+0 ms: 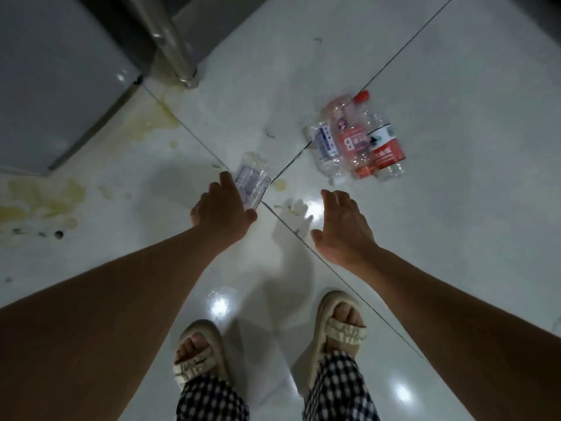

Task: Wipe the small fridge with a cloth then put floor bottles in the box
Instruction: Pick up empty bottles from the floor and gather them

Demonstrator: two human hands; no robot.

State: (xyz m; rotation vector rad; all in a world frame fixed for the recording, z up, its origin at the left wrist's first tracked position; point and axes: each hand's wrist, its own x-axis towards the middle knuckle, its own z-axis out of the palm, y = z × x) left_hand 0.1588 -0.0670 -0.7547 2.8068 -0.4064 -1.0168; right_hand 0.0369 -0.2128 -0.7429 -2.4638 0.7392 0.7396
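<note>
My left hand (220,215) grips a crushed clear bottle with a blue label (253,182) between fingers and thumb, low over the white tiled floor. My right hand (341,227) hangs to its right with fingers relaxed and holds nothing. Beyond the right hand, a pile of several empty plastic bottles (356,139) lies on the floor, some with red labels, one with a red cap (362,96). The grey small fridge (45,86) stands at the upper left. No cloth and no box are in view.
A shiny metal leg (174,44) stands on the floor beside the fridge. Yellowish stains (45,199) spread over the tiles at the left and near the fridge corner. My feet in cream sandals (341,326) stand at the bottom centre.
</note>
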